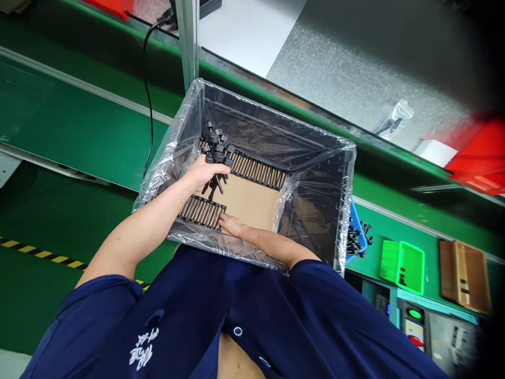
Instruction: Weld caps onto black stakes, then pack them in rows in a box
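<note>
My left hand (205,171) is closed around a bunch of black rod-shaped parts with wide knob-like heads (218,147), above the left side of a plastic-lined bin (315,134). Down in the bin, my right hand (233,225) has its fingers pressed together on the black rod at the right end of the near row (201,211). Rods in that row lie side by side. Another row of the same parts (256,169) runs along the far wall. Between the rows shows a brown cardboard sheet (252,200).
Right of the bin, a blue tray (357,221) holds more black parts, beside a green bin (402,267) and a brown tray (471,276). A metal post (188,45) and a hanging black cable (148,100) stand behind left. A grey worktop (335,68) lies beyond.
</note>
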{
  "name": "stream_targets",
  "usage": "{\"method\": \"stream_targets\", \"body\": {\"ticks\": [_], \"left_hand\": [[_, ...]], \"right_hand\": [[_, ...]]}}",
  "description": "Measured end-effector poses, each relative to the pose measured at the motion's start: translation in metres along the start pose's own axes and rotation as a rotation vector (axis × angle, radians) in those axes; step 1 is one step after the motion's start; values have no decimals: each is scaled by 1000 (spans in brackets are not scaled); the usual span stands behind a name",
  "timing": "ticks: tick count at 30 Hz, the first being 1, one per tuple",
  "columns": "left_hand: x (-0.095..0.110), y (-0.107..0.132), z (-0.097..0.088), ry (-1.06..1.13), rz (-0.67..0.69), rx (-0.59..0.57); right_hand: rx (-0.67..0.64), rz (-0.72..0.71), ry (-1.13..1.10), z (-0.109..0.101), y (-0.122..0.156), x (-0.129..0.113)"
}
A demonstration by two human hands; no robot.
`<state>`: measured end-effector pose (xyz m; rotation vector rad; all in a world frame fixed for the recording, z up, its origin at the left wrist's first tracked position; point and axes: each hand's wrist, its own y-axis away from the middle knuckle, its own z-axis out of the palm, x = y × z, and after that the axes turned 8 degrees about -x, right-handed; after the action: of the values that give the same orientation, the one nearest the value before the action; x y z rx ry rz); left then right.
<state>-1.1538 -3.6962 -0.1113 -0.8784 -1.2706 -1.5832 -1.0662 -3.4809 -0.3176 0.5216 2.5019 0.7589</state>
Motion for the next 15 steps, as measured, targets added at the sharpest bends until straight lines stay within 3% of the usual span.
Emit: {"method": "stream_targets", "body": {"ticks": [4, 6, 8, 10, 12, 15], "left_hand": [[-1, -1, 0, 17, -4, -3], [-2, -1, -1, 30, -22, -4], [-2, -1, -1, 37, -40, -16], [-3, -1, -2, 20, -49, -32], [-2, 0, -1, -20, -54, -80], [-2, 2, 1, -89, -63, -201]], "right_hand": [[45, 59, -270, -10, 8, -1], [179, 120, -553, -21, 13, 3], [400, 183, -915, -39, 17, 12], [585, 226, -1174, -64, 19, 24], [687, 222, -1297, -98, 19, 37], [824, 52, -1567, -156, 23, 50]]}}
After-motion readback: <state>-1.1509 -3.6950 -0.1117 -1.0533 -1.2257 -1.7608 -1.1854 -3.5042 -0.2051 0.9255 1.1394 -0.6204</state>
